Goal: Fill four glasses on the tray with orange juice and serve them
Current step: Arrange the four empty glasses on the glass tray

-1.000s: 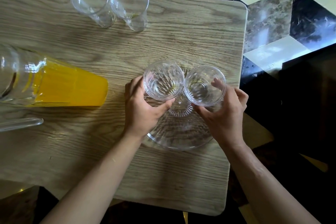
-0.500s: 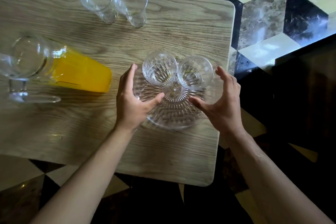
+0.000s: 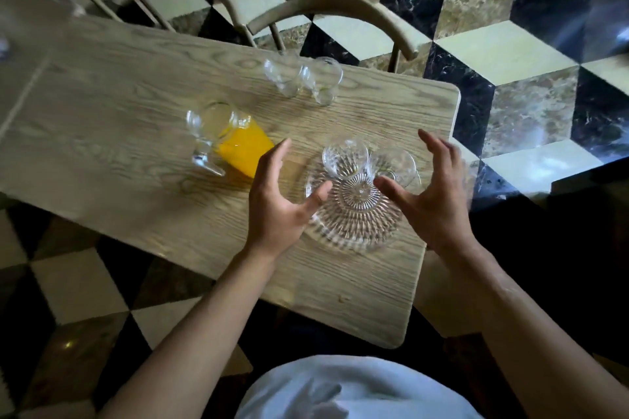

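A round ribbed glass tray (image 3: 354,228) lies near the right end of the wooden table (image 3: 119,133). Two empty clear glasses stand on its far half, one on the left (image 3: 344,159) and one on the right (image 3: 392,167). My left hand (image 3: 277,201) hovers open just left of the tray, fingers spread, holding nothing. My right hand (image 3: 434,194) hovers open at the tray's right side, also empty. Two more empty glasses (image 3: 285,77) (image 3: 323,80) stand side by side at the table's far edge. A glass pitcher of orange juice (image 3: 231,143) stands left of the tray.
Two curved-back chairs (image 3: 326,7) stand beyond the table's far edge. The table's right edge lies close to the tray, with chequered marble floor (image 3: 510,54) beyond it. My white garment (image 3: 354,388) shows at the bottom.
Both hands let go of the two glasses on the tray and drew back, fingers spreading open. The view pulled back and up, showing more of the table and the chairs.
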A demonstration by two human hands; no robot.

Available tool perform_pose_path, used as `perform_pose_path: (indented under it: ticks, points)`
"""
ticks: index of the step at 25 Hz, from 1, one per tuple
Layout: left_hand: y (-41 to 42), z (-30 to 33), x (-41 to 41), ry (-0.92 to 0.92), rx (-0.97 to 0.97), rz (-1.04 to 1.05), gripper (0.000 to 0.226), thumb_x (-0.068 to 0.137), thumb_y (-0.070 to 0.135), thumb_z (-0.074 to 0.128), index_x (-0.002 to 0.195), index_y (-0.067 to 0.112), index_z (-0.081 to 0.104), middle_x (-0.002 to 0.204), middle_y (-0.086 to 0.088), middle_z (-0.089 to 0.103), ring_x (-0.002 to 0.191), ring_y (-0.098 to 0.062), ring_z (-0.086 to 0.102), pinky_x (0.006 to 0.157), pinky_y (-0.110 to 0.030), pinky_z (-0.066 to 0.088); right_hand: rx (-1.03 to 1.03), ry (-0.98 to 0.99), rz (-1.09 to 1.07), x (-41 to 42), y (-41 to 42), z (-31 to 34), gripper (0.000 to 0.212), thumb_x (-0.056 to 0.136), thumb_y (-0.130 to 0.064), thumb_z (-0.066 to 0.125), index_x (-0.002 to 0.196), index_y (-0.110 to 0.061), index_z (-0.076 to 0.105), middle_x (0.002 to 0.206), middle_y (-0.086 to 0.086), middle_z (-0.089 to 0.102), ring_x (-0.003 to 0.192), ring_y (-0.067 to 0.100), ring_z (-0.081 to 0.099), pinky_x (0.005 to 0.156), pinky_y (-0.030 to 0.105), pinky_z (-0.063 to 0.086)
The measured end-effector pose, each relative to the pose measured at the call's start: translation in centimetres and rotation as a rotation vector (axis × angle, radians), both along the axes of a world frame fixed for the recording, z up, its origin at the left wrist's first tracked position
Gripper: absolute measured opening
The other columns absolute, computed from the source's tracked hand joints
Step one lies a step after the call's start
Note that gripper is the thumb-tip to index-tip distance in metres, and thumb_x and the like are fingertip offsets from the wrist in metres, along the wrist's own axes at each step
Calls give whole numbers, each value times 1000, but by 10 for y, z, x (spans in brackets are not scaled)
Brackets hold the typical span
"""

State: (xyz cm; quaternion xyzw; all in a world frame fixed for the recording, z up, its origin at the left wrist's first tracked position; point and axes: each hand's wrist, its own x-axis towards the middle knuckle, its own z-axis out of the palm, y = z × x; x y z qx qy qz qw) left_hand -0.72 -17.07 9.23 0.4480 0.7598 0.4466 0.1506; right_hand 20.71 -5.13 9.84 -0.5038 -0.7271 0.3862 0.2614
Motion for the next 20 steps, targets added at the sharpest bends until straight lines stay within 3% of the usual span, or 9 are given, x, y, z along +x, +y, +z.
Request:
perform_pose_path:
  ticks: [4,7,11,14,17,19,20]
  points:
    - [4,50,-17,69,51,42,86,81,50,83,147,3,54,145,-7,60,137,-21,58,114,-46,49,24,68,85,-33,26,36,97,75,-61,77,153,-17,40,148,8,46,138,22,44,115,47,40]
    - [18,87,-44,115,106,52,84,80,48,83,146,5,55,145,-8,61,136,-20,59,115,-38,48,54,116,138,-71,40,63,94,77,-52,83,153,-15,41,146,8,47,135,19,45,114,42,40]
    - [46,115,-93,191,107,7,78,83,42,81,146,5,55,143,-10,62,135,-21,59,115,-40,48,126,126,160,-118,58,79,95,76,-52,84,152,-11,44,144,11,49,132,22,47,111,38,40]
    - [72,121,-144,184,63,-8,78,82,41,80,148,8,53,144,-10,61,134,-20,58,115,-38,48,150,87,153,-147,78,74,101,72,-63,79,152,-14,43,143,10,48,132,22,45,110,35,38]
    - [100,106,-207,164,-5,-96,81,81,35,86,150,9,51,144,-6,59,132,-13,56,111,-20,42,117,11,113,-172,97,56,99,73,-50,87,154,-16,40,148,10,43,136,21,41,112,30,33]
    - [116,83,-239,131,-88,-150,80,82,26,91,149,9,51,142,-5,60,129,-11,56,109,-13,41,92,-53,106,-178,109,38,101,72,-44,90,154,-15,39,150,12,41,137,25,42,116,38,37]
    - [123,66,-253,82,-139,-163,79,82,23,91,149,10,52,140,-6,62,128,-12,57,111,-18,44,58,-79,108,-179,117,25,103,71,-43,91,155,-15,38,151,14,39,136,27,44,116,43,39]
